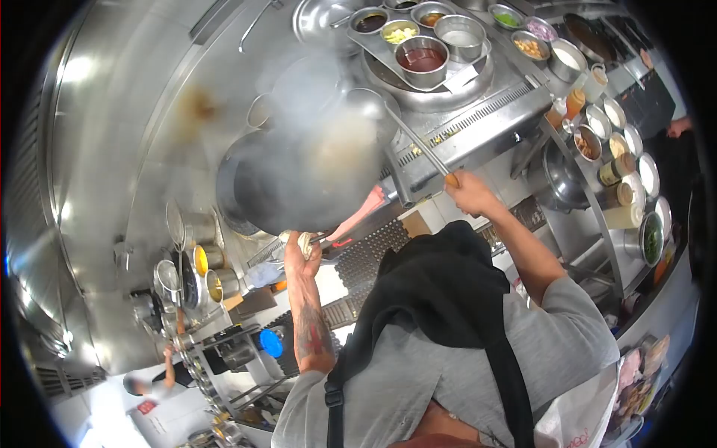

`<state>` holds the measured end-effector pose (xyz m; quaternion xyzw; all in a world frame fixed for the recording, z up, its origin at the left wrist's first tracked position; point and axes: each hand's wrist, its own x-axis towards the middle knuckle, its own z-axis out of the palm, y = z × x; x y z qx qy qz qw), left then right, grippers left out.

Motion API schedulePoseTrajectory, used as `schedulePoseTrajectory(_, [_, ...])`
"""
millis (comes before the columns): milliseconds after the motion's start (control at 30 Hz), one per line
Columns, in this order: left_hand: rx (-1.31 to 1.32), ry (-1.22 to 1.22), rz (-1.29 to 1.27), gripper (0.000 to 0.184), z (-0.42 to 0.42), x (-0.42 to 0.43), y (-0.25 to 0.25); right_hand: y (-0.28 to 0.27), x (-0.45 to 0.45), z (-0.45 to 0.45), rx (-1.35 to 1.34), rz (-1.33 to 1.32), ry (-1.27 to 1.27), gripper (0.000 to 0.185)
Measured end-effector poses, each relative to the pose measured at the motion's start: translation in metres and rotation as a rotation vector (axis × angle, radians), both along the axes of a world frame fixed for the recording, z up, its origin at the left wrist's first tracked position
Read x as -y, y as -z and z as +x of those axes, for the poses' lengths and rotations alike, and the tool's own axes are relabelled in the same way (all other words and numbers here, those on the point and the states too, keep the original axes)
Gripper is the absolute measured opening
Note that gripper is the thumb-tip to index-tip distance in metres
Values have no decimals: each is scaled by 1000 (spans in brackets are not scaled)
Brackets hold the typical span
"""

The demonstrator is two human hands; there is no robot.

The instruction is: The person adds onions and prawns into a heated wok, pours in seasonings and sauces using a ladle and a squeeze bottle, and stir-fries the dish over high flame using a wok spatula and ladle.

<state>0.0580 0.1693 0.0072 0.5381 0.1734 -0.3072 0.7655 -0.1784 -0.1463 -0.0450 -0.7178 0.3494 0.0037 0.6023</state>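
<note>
My left hand [301, 257] is closed around a folded, pale cloth [305, 243] at the near edge of a dark wok [258, 187]. Thick steam hides most of the wok's inside, where a pale, blurred mass, perhaps food, shows at the right side. My right hand [472, 194] grips the wooden end of a long metal ladle [420, 140]. The ladle reaches up and left toward the steam, and its bowl is hard to make out. A pink cloth strip [362, 213] hangs by the wok's near right side.
Sauce and ingredient pots [422, 63] crowd a tray at the back. More bowls and bottles [616, 172] line the right shelf. Pots with yellow contents [213, 272] stand at left. Another person [157, 381] is at lower left; another person's hand [678, 127] shows far right.
</note>
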Motion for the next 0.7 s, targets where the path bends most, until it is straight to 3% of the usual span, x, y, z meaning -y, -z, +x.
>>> schedulePoseTrajectory(167, [-47,49,45,20,9,2,-1,25,-16,4,57,54,-18,26])
schedulePoseTrajectory(367, [-4,-110,130,18,6,16,-13,22,-25,11,27,161,10,27])
schedulePoseTrajectory(633, [-13,-16,-9,19,31,3,-10,45,-32,18,64,314,71,21])
schedulePoseTrajectory(700, [-74,22,-53,19,36,5,-17,48,-33,20,89,200,84,22])
